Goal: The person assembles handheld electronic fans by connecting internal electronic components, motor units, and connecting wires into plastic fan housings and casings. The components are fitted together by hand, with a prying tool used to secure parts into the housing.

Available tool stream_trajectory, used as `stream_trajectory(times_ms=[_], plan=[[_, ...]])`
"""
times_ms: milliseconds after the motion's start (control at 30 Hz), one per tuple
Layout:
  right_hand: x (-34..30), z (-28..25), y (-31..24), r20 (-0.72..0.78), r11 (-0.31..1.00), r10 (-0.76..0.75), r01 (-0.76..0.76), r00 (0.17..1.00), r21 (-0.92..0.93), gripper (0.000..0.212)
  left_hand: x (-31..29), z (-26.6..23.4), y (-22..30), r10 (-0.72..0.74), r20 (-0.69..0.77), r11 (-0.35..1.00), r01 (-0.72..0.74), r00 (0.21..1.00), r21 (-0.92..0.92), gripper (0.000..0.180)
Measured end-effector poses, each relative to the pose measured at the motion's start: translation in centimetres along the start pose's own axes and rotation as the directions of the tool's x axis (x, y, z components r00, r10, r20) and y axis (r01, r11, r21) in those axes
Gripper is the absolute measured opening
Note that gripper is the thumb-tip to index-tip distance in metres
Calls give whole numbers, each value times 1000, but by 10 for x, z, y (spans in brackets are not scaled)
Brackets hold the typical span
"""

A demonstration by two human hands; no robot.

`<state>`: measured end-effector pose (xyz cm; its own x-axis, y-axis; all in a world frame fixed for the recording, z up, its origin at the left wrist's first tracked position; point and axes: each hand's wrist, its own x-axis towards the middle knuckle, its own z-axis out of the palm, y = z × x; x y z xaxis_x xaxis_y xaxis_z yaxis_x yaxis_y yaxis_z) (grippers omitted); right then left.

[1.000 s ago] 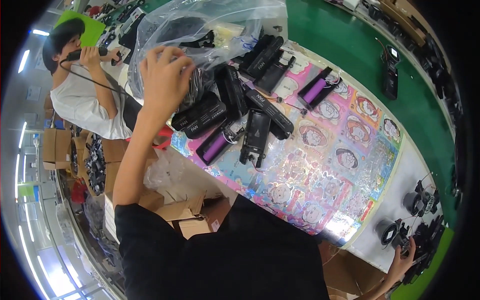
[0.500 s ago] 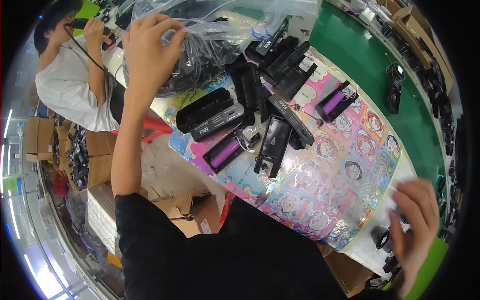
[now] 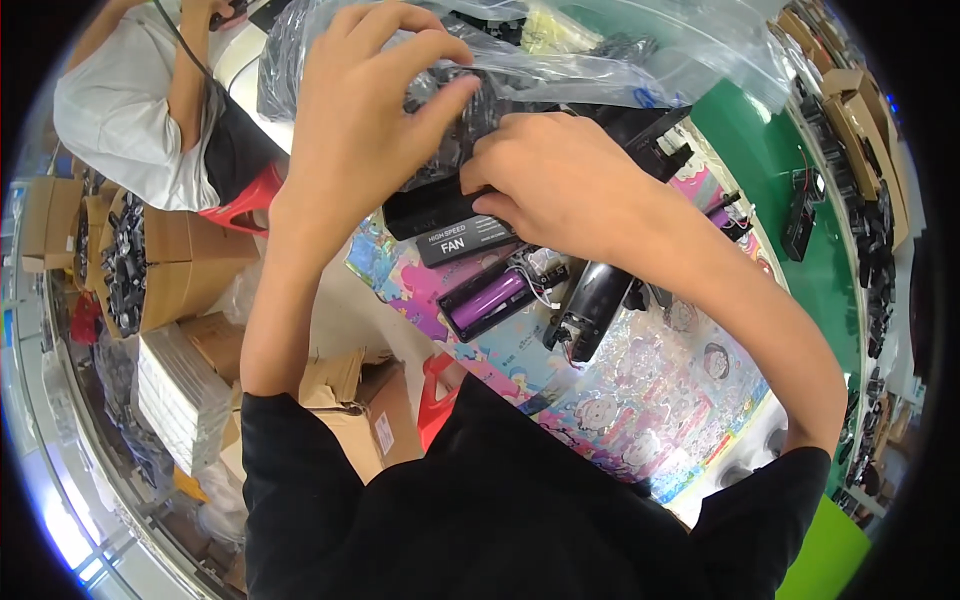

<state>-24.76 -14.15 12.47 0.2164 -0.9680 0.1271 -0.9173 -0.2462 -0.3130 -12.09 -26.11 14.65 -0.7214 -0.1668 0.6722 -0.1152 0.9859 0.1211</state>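
My left hand (image 3: 385, 120) is at the clear plastic bag (image 3: 580, 80), fingers curved with the bag's film running between thumb and forefinger. Dark parts show through the film. Close beside it, my right hand (image 3: 560, 185) is curled, thumb and fingers drawn together over the bag's near edge; what they hold, if anything, is hidden. Just under the right fingertips lies an open black casing (image 3: 425, 210). A black cover with pale print (image 3: 465, 242) lies against it. Nearer me are a casing with a purple battery cell (image 3: 490, 302) and wires, and another black casing (image 3: 597, 312).
A glossy sheet of cartoon pictures (image 3: 640, 420) covers the table. More casings lie under my right forearm. At left are a seated person (image 3: 130, 120), a red stool (image 3: 250, 200) and a carton of black parts (image 3: 180, 255). A green surface (image 3: 745, 125) lies beyond the table at right.
My right hand has come from the table's lower right up to the bag. My left hand has shifted right, drawing the bag's film along. The view has shifted a little.
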Motion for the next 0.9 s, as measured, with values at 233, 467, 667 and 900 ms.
stream_trajectory(times_ms=[233, 467, 667, 900], plan=[[-37, -8, -10, -95, 996, -69, 63, 993, -63, 12, -42, -45, 12, -394, -18, 802, 334, 919, -495, 11], [-50, -14, -19, -353, 960, -272, 226, 895, -164, 31, -82, -55, 41, -403, 152, 827, 430, 903, -362, 51], [-58, -19, -29, -398, 953, -301, 285, 866, -101, 27, -96, -50, 62, -410, 297, 807, 494, 863, -323, 60], [-60, -24, -16, -139, 999, 9, -2, 990, 54, 47, -166, -62, 40, -756, 72, 622, 749, 650, -229, 55]])
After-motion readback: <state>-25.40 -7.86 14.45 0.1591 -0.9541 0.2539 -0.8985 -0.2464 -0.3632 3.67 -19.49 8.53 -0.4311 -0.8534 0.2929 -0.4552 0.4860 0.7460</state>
